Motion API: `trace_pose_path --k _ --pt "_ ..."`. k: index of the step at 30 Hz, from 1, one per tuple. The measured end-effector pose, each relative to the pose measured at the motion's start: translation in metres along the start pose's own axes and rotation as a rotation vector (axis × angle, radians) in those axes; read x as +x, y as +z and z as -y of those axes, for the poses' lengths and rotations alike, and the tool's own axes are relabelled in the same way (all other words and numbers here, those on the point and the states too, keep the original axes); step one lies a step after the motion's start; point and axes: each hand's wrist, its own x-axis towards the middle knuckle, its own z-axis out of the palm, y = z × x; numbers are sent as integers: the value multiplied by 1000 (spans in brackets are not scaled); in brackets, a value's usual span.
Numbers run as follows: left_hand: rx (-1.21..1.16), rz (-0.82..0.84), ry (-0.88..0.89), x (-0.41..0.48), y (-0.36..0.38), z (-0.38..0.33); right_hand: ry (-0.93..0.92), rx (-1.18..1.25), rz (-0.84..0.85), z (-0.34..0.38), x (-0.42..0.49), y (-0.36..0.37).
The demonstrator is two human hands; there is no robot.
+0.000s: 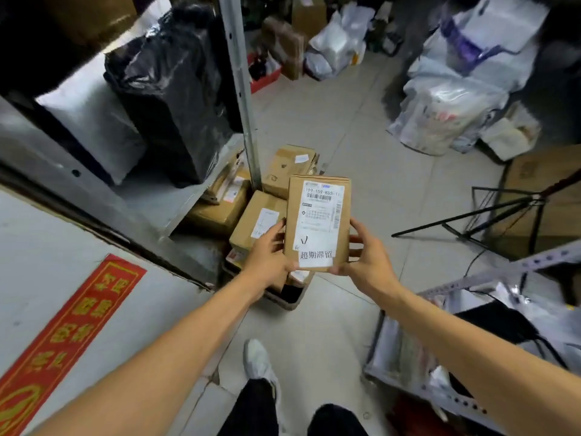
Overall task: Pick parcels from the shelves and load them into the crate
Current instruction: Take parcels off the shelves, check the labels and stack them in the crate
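Observation:
A small brown cardboard parcel [318,215] with a white shipping label and a handwritten sticker is held up in the middle of the view. My left hand [269,250] grips its lower left edge and my right hand [364,254] grips its lower right edge. Directly beneath it on the floor stands a dark crate [287,299], mostly hidden by my hands. It holds several brown boxes, one box [259,220] lying on top beside the held parcel.
A metal shelf [201,196] at left carries a black-wrapped parcel [176,99] and a silver one [91,127]. A second shelf [471,309] with bagged parcels stands at right. White bags [446,114] and a black tripod [503,212] sit on the tiled floor.

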Motion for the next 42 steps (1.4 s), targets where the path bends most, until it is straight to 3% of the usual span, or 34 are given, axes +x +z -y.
trace_pose_path --k 10,17,31,37,42 --pt "156 191 -52 155 42 -51 152 41 -224 -33 114 -37" --pt "200 112 -119 266 71 -62 232 92 -193 -78 234 -54" --pt "436 -15 -73 454 102 40 400 123 -121 -234 402 -9" --pt "633 100 26 482 102 55 463 237 -147 -267 428 19" --pt "672 155 -20 487 105 60 487 260 -111 -275 442 30"
